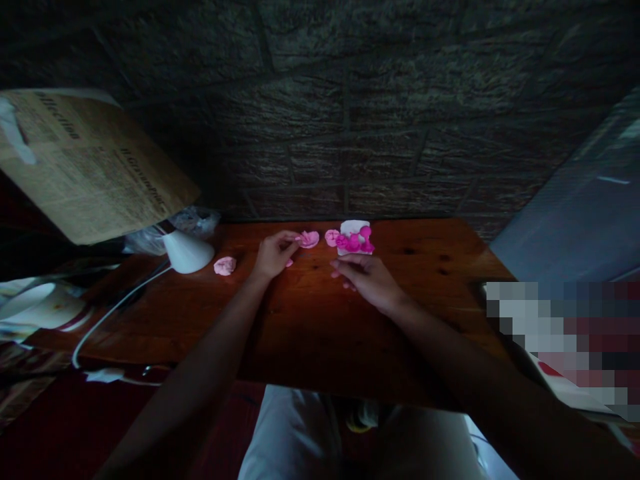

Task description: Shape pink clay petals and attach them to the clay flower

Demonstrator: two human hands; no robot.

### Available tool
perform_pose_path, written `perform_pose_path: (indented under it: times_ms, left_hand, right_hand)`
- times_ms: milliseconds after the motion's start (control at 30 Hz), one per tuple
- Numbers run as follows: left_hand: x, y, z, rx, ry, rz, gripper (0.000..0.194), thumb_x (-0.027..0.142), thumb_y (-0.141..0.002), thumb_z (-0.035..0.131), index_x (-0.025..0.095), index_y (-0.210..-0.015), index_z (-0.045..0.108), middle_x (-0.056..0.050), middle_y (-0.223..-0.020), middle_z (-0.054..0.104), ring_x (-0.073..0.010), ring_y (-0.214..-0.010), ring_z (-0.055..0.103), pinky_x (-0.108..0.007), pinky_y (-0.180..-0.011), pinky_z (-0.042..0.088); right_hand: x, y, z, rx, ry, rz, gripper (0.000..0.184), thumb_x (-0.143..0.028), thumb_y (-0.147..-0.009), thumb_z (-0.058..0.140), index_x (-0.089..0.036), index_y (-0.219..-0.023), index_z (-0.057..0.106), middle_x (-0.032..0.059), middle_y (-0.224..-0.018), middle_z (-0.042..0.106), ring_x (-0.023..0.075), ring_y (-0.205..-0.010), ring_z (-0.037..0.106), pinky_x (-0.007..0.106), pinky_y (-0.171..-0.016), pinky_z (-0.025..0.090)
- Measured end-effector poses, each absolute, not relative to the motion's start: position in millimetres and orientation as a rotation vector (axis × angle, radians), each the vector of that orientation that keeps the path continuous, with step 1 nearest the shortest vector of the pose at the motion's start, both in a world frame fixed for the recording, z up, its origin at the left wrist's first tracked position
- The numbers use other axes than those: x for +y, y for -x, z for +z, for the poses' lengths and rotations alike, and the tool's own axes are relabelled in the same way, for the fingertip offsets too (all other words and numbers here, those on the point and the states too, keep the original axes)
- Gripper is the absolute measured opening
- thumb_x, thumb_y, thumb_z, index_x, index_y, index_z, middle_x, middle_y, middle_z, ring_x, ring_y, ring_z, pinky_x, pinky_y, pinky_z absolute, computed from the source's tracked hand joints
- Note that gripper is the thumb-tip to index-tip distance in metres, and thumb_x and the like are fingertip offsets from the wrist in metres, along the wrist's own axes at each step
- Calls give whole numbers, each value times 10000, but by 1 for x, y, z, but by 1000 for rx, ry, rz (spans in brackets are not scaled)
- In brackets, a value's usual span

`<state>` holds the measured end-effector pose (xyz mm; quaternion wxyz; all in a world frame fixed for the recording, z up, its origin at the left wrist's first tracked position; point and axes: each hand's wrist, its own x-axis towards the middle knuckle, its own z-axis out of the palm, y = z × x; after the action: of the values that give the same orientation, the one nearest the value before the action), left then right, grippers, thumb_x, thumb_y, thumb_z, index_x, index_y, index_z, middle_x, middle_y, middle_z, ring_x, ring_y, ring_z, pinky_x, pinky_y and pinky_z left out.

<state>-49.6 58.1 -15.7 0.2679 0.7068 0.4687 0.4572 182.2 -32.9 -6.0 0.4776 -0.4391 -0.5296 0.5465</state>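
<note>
My left hand (274, 255) is closed, thumb and forefinger pinched at the left edge of a light pink flower (310, 239) on the wooden table. A small pink spot shows by its lower fingers, too small to name. My right hand (371, 280) hovers just in front of a white card (355, 226), fingertips pinched together; anything between them is too small to make out. Bright pink flower pieces (355, 243) lie on the card. Another light pink flower (332, 237) sits at the card's left side, and a paler crumpled one (225, 266) lies farther left.
At left a white lamp base (189, 252) carries a newsprint-patterned shade (95, 163); its cord (113, 307) runs over the table's edge. Behind the lamp is a clear plastic bag (145, 241). A dark brick wall (320, 113) closes the back of the wooden table (310, 333).
</note>
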Motion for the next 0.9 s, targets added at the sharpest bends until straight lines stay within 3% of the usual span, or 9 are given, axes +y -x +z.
perform_pose_path:
  times_ms: [133, 300, 500, 633, 900]
  left_hand:
    - [62, 50, -19, 1304, -1952, 1232, 253, 374, -823, 737, 156, -951, 746, -106, -986, 794, -209, -842, 738, -256, -658, 578]
    - [60, 48, -21, 1366, -1896, 1182, 271, 379, -826, 719, 159, -983, 747, -104, -1029, 782, -193, -752, 715, -193, -449, 497]
    - [57, 46, -19, 1400, -1842, 1172, 252, 327, -821, 711, 155, -1001, 750, -104, -1077, 764, -178, -715, 692, -179, -388, 467]
    - [56, 47, -17, 1434, -1862, 1142, 274, 299, -816, 730, 159, -1051, 741, -96, -1061, 769, -141, -618, 665, -186, -405, 472]
    - [56, 53, -13, 1469, -1953, 1174, 255, 254, -813, 744, 148, -1045, 739, -104, -1067, 783, -185, -772, 729, -253, -614, 581]
  right_hand:
    - [-35, -181, -3, -1313, 1116, 1359, 79, -237, -883, 696, -174, -861, 738, 32, -778, 772, 82, -579, 618, 188, -533, 485]
    - [-38, -179, 4, -1308, 1193, 1390, 80, -212, -906, 679, -172, -870, 739, 26, -775, 764, 81, -562, 602, 202, -561, 498]
    - [-39, -180, 7, -1314, 1211, 1390, 91, -201, -911, 673, -169, -848, 730, 22, -763, 753, 78, -555, 592, 204, -567, 496]
    - [-39, -180, 7, -1315, 1212, 1385, 93, -194, -909, 670, -162, -840, 723, 18, -753, 750, 75, -543, 588, 205, -568, 497]
    - [-40, -179, 10, -1309, 1207, 1391, 100, -180, -909, 666, -166, -822, 715, 6, -731, 739, 76, -552, 592, 200, -566, 491]
